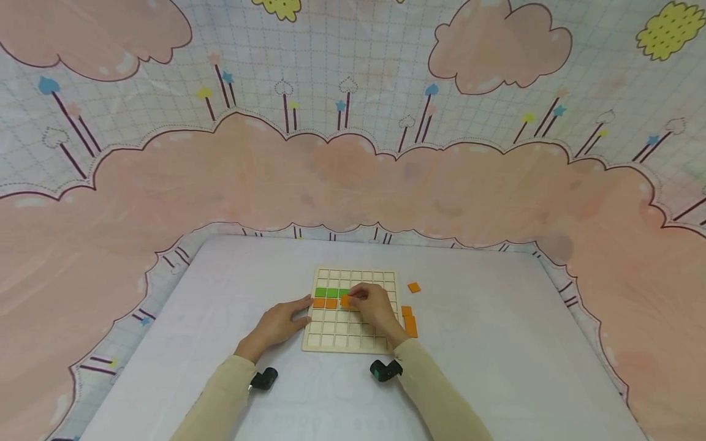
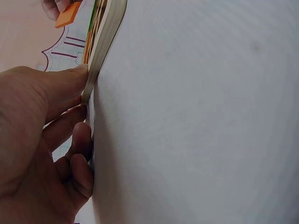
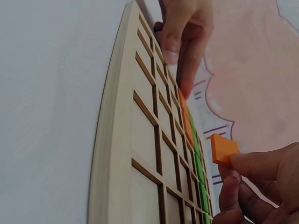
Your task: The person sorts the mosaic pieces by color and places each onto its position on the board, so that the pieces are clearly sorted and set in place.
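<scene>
A pale wooden grid board [image 1: 350, 350] lies on the table. Along its left edge, my left hand [image 1: 278, 321] rests thumb and forefinger against the rim; in the left wrist view the other fingers [image 2: 82, 172] bend loosely at the tabletop. Between thumb and fingertips, my right hand [image 1: 375, 304] pinches a square orange tile [image 3: 225, 149], held tilted over the board's middle. Green tiles [image 1: 332, 293] fill part of one row. Two orange tiles [image 1: 319, 303] sit in the row just nearer, at its left end. The right hand hides part of both rows.
Right of the board lie loose orange tiles: one lone tile [image 1: 414, 287] farther back, and others [image 1: 410, 326] close together beside the board's edge. A patterned cloth [image 1: 353, 184] with clouds hangs behind the white table [image 1: 496, 343]. Black wrist cameras [image 1: 386, 370] sit under both wrists.
</scene>
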A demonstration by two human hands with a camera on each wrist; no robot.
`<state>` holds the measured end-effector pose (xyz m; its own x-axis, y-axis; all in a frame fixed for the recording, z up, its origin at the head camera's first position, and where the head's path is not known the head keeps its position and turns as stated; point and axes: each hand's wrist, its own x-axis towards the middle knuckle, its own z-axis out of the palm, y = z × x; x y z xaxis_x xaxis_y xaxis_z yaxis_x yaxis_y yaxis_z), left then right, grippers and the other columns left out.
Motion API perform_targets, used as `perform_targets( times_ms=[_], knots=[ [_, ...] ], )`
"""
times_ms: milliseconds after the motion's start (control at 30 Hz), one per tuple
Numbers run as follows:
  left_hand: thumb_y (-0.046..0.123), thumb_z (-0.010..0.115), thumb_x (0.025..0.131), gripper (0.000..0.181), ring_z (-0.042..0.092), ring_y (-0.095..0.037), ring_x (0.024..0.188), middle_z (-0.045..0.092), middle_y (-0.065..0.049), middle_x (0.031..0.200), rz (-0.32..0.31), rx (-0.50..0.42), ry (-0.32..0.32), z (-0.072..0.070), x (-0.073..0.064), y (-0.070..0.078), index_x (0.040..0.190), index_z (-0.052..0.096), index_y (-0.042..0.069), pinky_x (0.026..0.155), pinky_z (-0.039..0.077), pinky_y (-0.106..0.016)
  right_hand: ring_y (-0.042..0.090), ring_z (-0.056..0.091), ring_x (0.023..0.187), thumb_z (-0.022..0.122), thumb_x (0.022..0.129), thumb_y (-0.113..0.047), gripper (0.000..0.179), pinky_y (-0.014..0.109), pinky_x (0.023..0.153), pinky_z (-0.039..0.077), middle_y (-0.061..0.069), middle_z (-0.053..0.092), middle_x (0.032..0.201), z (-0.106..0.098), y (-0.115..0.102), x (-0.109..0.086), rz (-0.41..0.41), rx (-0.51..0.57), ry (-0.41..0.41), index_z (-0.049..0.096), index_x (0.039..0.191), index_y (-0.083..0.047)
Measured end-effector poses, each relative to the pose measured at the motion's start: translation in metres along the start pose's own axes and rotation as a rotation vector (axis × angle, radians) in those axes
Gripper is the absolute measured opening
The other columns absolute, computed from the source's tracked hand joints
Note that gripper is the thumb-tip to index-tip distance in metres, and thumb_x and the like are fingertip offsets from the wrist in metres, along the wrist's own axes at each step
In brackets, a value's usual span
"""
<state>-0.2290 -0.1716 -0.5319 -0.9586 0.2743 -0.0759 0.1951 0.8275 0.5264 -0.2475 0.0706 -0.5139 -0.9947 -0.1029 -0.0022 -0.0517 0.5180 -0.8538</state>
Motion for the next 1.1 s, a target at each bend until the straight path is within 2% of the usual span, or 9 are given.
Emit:
perform_targets(
  times_ms=[267,667,1100],
  knots=[
    [0.028,0.066,0.094,0.053,0.046,-0.035,0.138,0.047,0.003,0.152,0.003,0.007,0.002,0.0,0.0,0.001,0.144,0.051,0.018,0.112,0.039,-0.056,0.013,0.065,0.081,0.07,0.089,-0.009,0.006,0.029,0.075,0.057,0.003,0.072,0.091,0.006,0.003,0.006,-0.037,-0.047,0.001,0.073,0.093,-0.011],
    [0.028,0.066,0.094,0.052,0.047,-0.034,0.138,0.047,0.003,0.152,0.003,0.005,0.006,0.0,0.0,0.001,0.143,0.052,0.018,0.112,0.04,-0.056,0.013,0.06,0.077,0.071,0.088,-0.008,0.005,0.031,0.073,0.053,0.001,0.07,0.085,0.011,0.004,0.008,-0.019,-0.086,0.007,0.073,0.09,-0.012],
    [0.028,0.066,0.094,0.053,0.047,-0.035,0.138,0.048,0.001,0.151,-0.003,0.01,0.002,-0.002,-0.001,0.003,0.143,0.052,0.018,0.111,0.04,-0.056,0.014,0.06,0.082,0.071,0.087,-0.008,0.008,0.032,0.077,0.054,0.001,0.071,0.09,0.014,0.006,0.007,-0.043,-0.146,0.02,0.075,0.09,-0.014]
  ],
)
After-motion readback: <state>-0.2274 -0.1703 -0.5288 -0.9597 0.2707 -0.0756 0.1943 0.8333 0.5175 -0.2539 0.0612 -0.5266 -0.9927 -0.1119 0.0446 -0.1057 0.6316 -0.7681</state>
